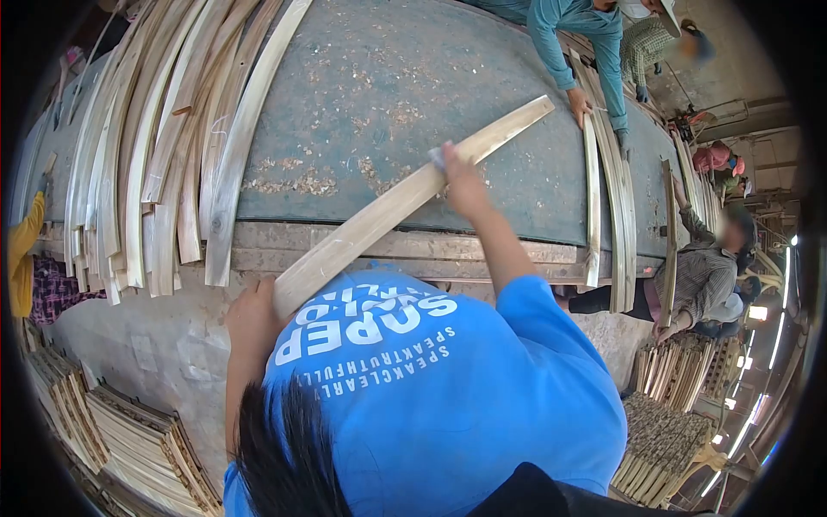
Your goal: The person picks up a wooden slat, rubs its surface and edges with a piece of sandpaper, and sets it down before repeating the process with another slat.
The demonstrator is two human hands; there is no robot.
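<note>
Head view, entry logged left to right.

A: Left edge of the frame?

B: Another person's yellow sleeve is at the far left. Below it, lower left, are stacked slats. Upper left, a fan of curved strips lies on the table, ends down at its wooden rim.

A: Hands?

B: Left hand, left of centre, is closed around the lower end of the wooden slat, just above the blue shirt. Right hand, at centre, has its fingers curled over the slat's upper edge. It presses a small pale piece against the wood; cannot tell what that piece is.

A: Where is the slat?

B: Held up between both hands. It runs diagonally from left of centre to upper right of centre, with its upper end over the table top, and it is slightly bowed. Wood shavings are scattered on the top near it.

A: Right side?

B: Upper right, a co-worker's hand in a teal sleeve rests on the table. Beside it, a bundle of strips runs down the table's right part. Further right sits a person in a checked shirt. Lower right, more stacks.
</note>
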